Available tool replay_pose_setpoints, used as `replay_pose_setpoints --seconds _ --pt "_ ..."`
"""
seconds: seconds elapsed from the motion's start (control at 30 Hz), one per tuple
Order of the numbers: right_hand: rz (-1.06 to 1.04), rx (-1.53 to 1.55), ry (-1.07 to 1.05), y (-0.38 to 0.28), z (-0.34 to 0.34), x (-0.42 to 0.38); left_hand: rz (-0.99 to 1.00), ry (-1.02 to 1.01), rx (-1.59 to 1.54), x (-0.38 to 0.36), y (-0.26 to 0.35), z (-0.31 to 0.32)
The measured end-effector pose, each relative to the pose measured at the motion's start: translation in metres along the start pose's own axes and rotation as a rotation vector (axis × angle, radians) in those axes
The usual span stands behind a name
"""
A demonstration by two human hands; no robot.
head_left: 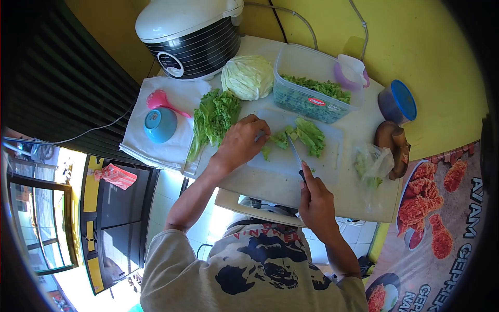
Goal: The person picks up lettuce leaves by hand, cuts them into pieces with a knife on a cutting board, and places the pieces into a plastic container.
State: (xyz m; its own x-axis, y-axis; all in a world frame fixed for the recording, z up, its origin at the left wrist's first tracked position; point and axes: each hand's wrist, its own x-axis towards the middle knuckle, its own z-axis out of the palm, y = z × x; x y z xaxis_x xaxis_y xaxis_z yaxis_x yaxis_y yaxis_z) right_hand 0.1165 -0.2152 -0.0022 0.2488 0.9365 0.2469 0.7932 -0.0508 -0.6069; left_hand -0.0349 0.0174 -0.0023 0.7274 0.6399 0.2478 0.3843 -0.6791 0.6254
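My right hand [318, 208] is wrapped round the dark handle of a knife [295, 152], its blade pointing up the white cutting board [327, 161]. Cut lettuce [311, 137] lies against the blade's right side, with smaller pieces [279, 139] to its left. Over the board's left end, my left hand [243, 141] is closed, fingers curled towards the small pieces; what they hold, if anything, is hidden. Just beyond that hand rests a bunch of leaf lettuce [216, 115].
Behind the board stand a cabbage [248, 78] and a clear plastic tub [291, 106] of chopped greens. A rice cooker [195, 49] is at back left. On a white cloth sit a blue bowl [160, 126] and pink ladle [161, 100]. A plastic bag [375, 165] lies right.
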Motion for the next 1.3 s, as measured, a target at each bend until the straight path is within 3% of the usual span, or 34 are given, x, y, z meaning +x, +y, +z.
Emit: replay_pose_setpoints --seconds 0.1,0.2,0.4,0.5,0.7,1.3 --pt "-0.014 0.013 -0.003 -0.002 0.002 0.000 -0.086 0.027 0.003 -0.001 0.003 0.000" --pt "-0.018 0.020 -0.019 -0.004 0.003 0.002 -0.132 0.215 0.017 -0.004 0.006 0.004" --pt "-0.027 0.016 -0.035 -0.010 0.010 0.010 -0.137 0.220 -0.027 -0.017 0.007 0.012" --pt "-0.061 -0.022 -0.021 -0.007 0.016 0.017 -0.237 0.281 -0.155 -0.016 0.014 0.010" --pt "-0.099 -0.147 -0.072 -0.007 0.016 0.027 -0.095 0.295 -0.037 -0.019 -0.001 0.018" --pt "-0.126 -0.225 -0.103 0.001 0.019 0.043 -0.052 0.225 -0.078 -0.013 -0.006 0.007"
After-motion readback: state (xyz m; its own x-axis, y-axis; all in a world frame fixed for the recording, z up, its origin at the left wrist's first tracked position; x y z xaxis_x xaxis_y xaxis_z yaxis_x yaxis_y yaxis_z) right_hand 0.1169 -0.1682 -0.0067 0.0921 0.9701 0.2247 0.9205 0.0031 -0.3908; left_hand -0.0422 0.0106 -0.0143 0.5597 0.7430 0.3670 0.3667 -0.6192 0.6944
